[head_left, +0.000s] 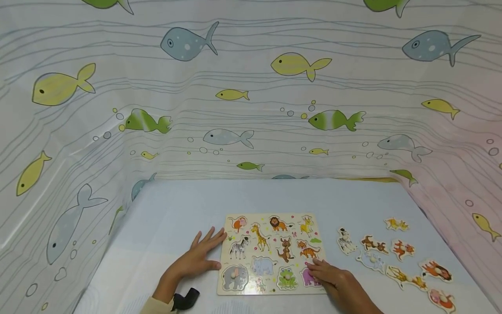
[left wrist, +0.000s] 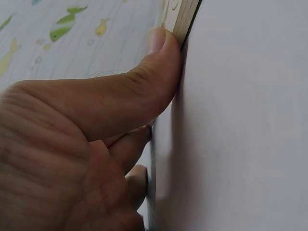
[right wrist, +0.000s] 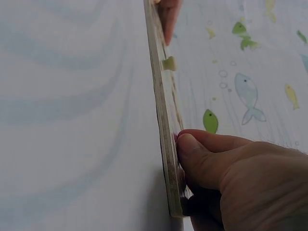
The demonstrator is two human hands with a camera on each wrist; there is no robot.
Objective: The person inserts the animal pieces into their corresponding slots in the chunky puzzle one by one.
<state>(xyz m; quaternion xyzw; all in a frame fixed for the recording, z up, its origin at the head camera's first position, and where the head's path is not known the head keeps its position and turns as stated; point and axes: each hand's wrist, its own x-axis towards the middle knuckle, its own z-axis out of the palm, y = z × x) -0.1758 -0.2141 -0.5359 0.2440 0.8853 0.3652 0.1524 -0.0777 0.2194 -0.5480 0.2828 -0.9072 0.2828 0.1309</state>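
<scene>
Pinching with right grip (head_left: pixel 337 279) a purple animal piece (head_left: pixel 308 278) at puzzle board (head_left: pixel 268 282), near right corner; touching left edge with spread left grip (head_left: pixel 196 258). Seemingly seating or lifting piece; next, calls for steadying board.

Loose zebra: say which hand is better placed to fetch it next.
Likely the right hand: it's at the purple piece, nearer the loose zebra; the left hand touches the left edge of the board.

Pale tbl (head_left: pixel 188 198): wooden puzzle brd (head_left: pixel 260 286) flat; to its R, 8 loose animal pcs (head_left: pixel 374 245), some poss. touching.
</scene>
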